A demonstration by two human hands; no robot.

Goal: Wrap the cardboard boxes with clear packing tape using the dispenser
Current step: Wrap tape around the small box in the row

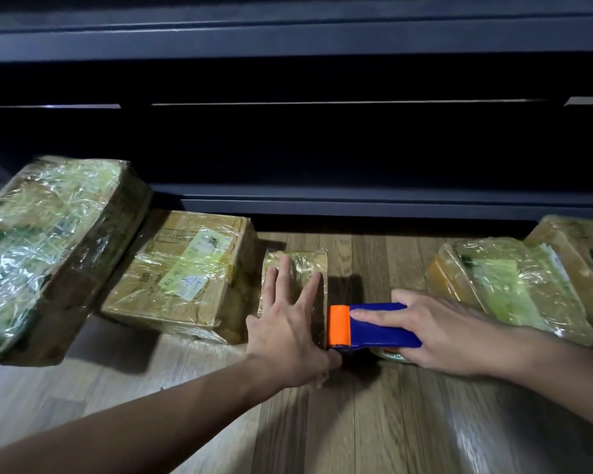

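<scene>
left hand flat with fingers spread on the small taped box on the floor, right hand clamped on the tape dispenser at its right side; loose pressure could let the box slide and the tape wrinkle.

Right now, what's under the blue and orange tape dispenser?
A sliver of the tape roll with red print shows beneath the tape dispenser, above the wood floor. The right hand gripping it covers the rest.
</scene>
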